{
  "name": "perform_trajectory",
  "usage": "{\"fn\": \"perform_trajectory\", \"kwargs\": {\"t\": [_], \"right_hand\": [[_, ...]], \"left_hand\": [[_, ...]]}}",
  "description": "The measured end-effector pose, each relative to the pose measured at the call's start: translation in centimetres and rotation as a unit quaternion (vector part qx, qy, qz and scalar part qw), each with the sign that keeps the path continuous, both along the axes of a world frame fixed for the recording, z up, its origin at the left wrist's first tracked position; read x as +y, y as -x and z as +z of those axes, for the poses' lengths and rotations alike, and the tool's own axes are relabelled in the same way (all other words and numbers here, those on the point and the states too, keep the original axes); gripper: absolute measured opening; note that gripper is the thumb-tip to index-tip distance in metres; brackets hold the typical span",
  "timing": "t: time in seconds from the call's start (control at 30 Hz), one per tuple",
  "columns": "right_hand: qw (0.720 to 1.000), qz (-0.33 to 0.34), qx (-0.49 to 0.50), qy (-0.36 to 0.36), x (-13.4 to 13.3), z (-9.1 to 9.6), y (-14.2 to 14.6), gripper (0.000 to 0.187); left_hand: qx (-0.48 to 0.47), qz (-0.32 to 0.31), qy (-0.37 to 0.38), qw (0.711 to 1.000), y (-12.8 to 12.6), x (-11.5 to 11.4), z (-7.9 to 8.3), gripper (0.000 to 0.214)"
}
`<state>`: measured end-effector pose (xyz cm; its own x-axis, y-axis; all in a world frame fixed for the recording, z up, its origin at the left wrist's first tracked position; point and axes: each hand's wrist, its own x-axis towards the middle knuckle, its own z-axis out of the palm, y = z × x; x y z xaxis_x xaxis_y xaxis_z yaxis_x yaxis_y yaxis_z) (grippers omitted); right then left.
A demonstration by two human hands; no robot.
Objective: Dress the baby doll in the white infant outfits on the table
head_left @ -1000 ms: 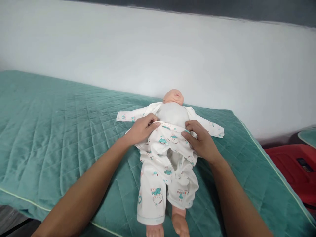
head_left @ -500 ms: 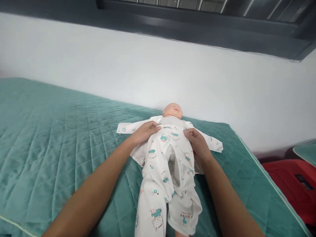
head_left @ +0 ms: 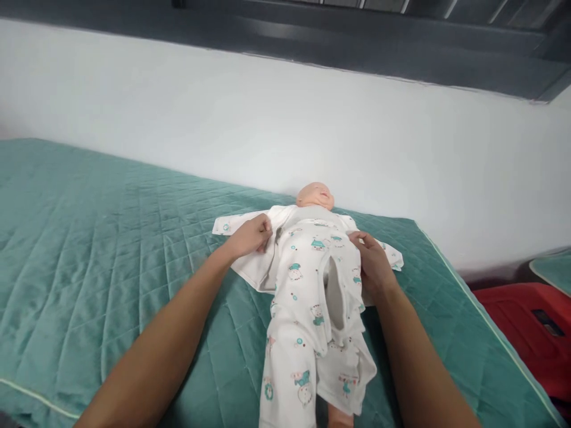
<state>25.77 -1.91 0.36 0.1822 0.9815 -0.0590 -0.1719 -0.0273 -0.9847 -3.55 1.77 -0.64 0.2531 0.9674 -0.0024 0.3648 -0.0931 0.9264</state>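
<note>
A baby doll point(head_left: 314, 195) lies on its back, its head near the wall. It wears a white printed baby shirt point(head_left: 254, 270), open at the front with the sleeves spread out. White baby pants point(head_left: 297, 297) with a split crotch reach high over its belly. My left hand point(head_left: 253, 235) is closed over the shirt's open front panel, beside the waist; what its curled fingers hold is hidden. With bent fingers, my right hand point(head_left: 372, 258) grips the side edge of the pants at the waist. A bare foot point(head_left: 339, 416) shows below one pant leg.
The doll rests on a green quilted bed cover point(head_left: 134, 255). Behind it stands a white wall point(head_left: 250, 125), with a dark window frame point(head_left: 312, 41) above. A red plastic chair or stool point(head_left: 521, 321) is beyond the bed's right edge.
My left hand has let go of the pants' waistband and moved left onto the shirt panel. The right hand and the pants have shifted to the right in view.
</note>
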Motion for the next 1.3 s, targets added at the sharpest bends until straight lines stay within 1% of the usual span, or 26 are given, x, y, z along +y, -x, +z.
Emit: {"fn": "perform_trajectory", "kwargs": {"t": [0.07,0.13,0.2,0.27,0.33,0.43,0.53,0.7,0.77,0.9,1.03,1.17,1.23,1.3], "right_hand": [[0.999,0.034,-0.018,0.006,-0.6,0.2,0.5,0.037],[0.999,0.051,-0.012,0.007,-0.9,0.3,0.6,0.036],[0.998,0.063,-0.001,0.004,-0.9,0.3,0.2,0.037],[0.997,0.081,-0.007,0.005,-0.8,0.3,-0.6,0.038],[0.994,0.100,-0.030,0.009,-0.7,0.3,-1.4,0.036],[0.991,0.122,-0.053,0.018,-0.6,0.3,-1.9,0.031],[0.991,0.129,-0.037,0.025,-0.5,0.0,-1.7,0.028],[0.990,0.136,-0.033,0.029,-0.1,-0.6,-1.3,0.030],[0.989,0.135,-0.048,0.031,0.0,-0.6,-1.2,0.031],[0.991,0.113,-0.070,0.024,0.0,-0.5,-1.0,0.026],[0.985,0.086,-0.152,-0.009,0.4,-0.7,-0.9,0.026],[0.968,0.047,-0.239,-0.054,1.1,-1.1,-1.2,0.029],[0.963,0.028,-0.259,-0.067,1.3,-1.3,-1.5,0.028],[0.958,0.010,-0.279,-0.074,1.3,-1.3,-1.7,0.026]], "left_hand": [[-0.008,-0.018,0.000,1.000,-0.4,-0.5,0.2,0.007],[-0.034,-0.043,0.010,0.998,-0.8,-1.1,0.8,0.004],[-0.067,-0.067,0.012,0.995,-1.1,-1.6,1.5,0.004],[-0.089,-0.083,0.005,0.993,-1.1,-1.8,1.8,0.009],[-0.093,-0.089,-0.008,0.992,-1.0,-1.7,1.8,0.014],[-0.089,-0.094,-0.026,0.991,-0.8,-1.3,1.3,0.021],[-0.090,-0.103,-0.030,0.990,-1.1,-1.2,1.0,0.025],[-0.085,-0.094,-0.026,0.992,-2.0,-1.6,1.3,0.025],[-0.074,-0.094,-0.017,0.993,-2.1,-1.6,1.3,0.022],[-0.050,-0.088,-0.004,0.995,-2.1,-1.4,1.1,0.022],[-0.072,-0.086,-0.021,0.993,-2.2,-1.2,0.9,0.023],[-0.099,-0.037,-0.027,0.994,-2.1,-0.9,0.4,0.029],[-0.113,-0.008,-0.024,0.993,-2.0,-0.7,0.1,0.033],[-0.120,0.007,-0.022,0.993,-1.8,-0.6,-0.1,0.034]]}}
